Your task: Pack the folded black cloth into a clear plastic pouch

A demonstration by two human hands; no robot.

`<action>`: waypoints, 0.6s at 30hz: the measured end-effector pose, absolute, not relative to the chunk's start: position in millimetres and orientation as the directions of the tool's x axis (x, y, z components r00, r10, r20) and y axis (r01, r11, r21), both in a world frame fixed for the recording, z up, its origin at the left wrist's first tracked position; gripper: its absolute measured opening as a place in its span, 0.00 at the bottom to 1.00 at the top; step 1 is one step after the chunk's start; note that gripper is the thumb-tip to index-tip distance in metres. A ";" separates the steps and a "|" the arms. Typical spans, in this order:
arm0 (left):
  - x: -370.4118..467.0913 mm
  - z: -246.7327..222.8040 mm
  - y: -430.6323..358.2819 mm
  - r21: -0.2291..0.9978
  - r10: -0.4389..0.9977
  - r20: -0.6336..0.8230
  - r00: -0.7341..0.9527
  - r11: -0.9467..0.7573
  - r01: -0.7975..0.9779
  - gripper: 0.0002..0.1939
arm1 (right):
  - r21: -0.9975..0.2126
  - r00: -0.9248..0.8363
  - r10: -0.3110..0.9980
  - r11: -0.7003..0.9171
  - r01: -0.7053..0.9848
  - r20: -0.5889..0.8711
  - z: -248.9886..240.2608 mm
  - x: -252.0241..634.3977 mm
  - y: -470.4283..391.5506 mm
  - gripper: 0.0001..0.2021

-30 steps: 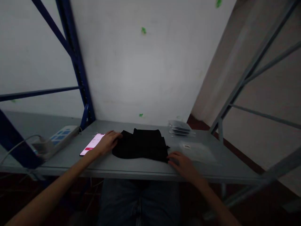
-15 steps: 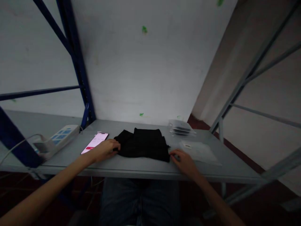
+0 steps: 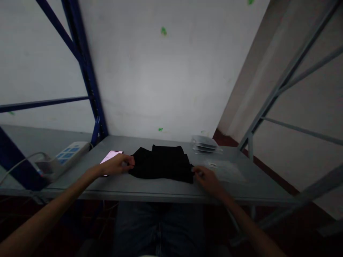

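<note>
Since the black garment (image 3: 163, 162) hides its own folds in this dim light, I read across from the lower left of the frame, where a white power strip (image 3: 71, 153) lies well clear of the work. Nearer the centre, the left hand (image 3: 116, 165) partly covers a lit smartphone (image 3: 110, 156); its fingers curl with a narrow gap at the garment's left edge, and I cannot tell whether fabric is caught. The garment lies flat at lower centre; I'd pull lightly and evenly, lest layers slip. At its right edge the right hand (image 3: 207, 178) sits nearly pinched, its hold uncertain to me, just beside a clear plastic bag (image 3: 227, 172)
</note>
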State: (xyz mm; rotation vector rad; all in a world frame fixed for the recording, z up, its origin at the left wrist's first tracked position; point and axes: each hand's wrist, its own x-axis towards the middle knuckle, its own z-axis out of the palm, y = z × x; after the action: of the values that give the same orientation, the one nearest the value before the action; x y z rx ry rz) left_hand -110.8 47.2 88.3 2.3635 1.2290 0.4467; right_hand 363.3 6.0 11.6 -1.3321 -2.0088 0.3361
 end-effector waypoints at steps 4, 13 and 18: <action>-108.7 84.7 72.5 0.599 0.861 0.116 0.495 -0.458 0.657 0.17 | -0.573 -0.146 0.890 0.396 0.718 0.432 19.2 360.8 28.9 0.13; -96.8 70.5 131.1 0.470 0.949 0.085 0.305 -0.308 0.827 0.21 | -0.339 0.051 0.977 0.022 0.940 0.205 41.4 326.7 110.2 0.11; -96.2 55.5 118.6 0.348 0.966 0.089 0.242 -0.258 0.901 0.19 | -0.300 0.062 0.981 -0.004 0.954 0.184 32.0 323.5 103.8 0.09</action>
State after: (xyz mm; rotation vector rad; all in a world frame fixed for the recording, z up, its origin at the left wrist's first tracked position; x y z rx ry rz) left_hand -96.2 118.6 55.5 2.2882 1.7567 0.4223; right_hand 323.5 103.8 32.0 -2.0054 -1.9375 0.1103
